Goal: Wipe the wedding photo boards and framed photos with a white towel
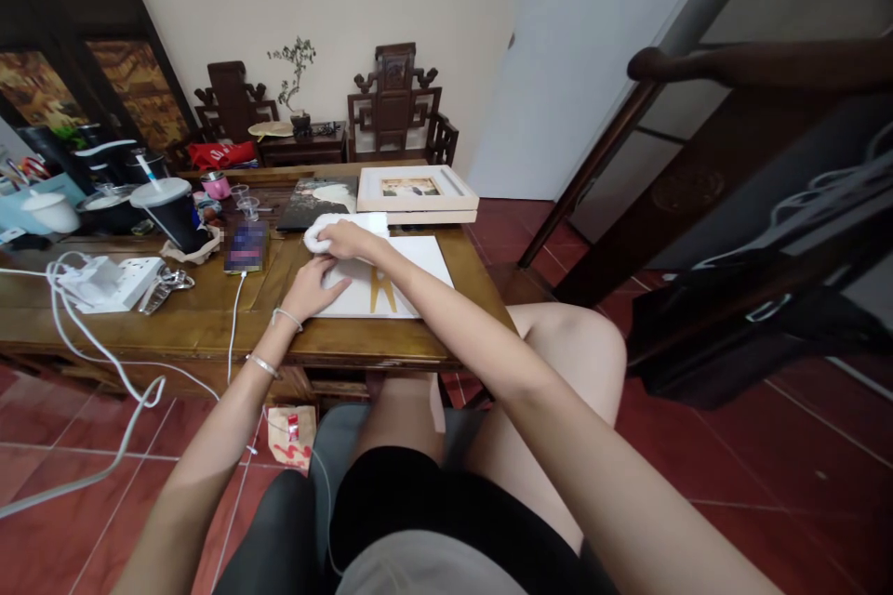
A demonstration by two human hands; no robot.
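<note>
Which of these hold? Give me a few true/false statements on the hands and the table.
1. The right hand grips a white cloth at the far edge of the white board. True.
2. The left hand is lifted clear of the table. False: it lies flat on the board's near-left part.
3. The dark cup has a lid and a straw. True.
4. The framed picture stands upright. False: it lies flat on a stack behind the board.
</note>
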